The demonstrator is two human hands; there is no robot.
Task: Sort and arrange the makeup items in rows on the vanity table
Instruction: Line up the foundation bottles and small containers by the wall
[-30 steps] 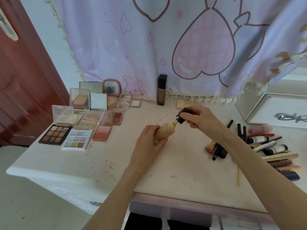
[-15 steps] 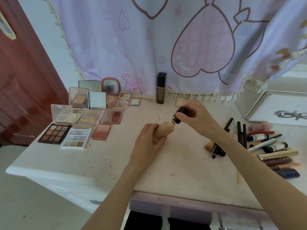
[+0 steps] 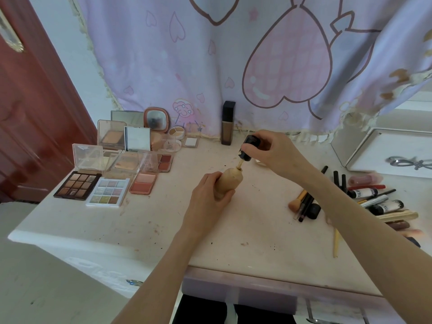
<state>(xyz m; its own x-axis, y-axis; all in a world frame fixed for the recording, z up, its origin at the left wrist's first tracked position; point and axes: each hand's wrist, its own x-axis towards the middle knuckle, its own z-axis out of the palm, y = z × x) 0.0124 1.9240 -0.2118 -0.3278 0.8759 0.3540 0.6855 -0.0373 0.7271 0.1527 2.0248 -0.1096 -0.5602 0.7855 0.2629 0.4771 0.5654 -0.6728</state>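
Observation:
My left hand (image 3: 205,202) grips a beige foundation bottle (image 3: 230,182) above the middle of the vanity table (image 3: 163,230). My right hand (image 3: 277,152) pinches the bottle's black cap (image 3: 249,148), lifted a little off the neck so a thin applicator stem shows between them. Open eyeshadow and blush palettes (image 3: 93,187) lie in rows at the left. A tall dark foundation bottle (image 3: 228,123) stands at the back.
A heap of tubes, pencils and a brush (image 3: 364,199) lies at the right, partly behind my right forearm. A white tray (image 3: 395,155) sits at the far right. A pink curtain (image 3: 233,54) hangs behind, and a red door (image 3: 30,113) is at the left.
My right hand has raised the black cap up and away from the bottle's neck, and the applicator stem now shows. My left hand keeps holding the bottle.

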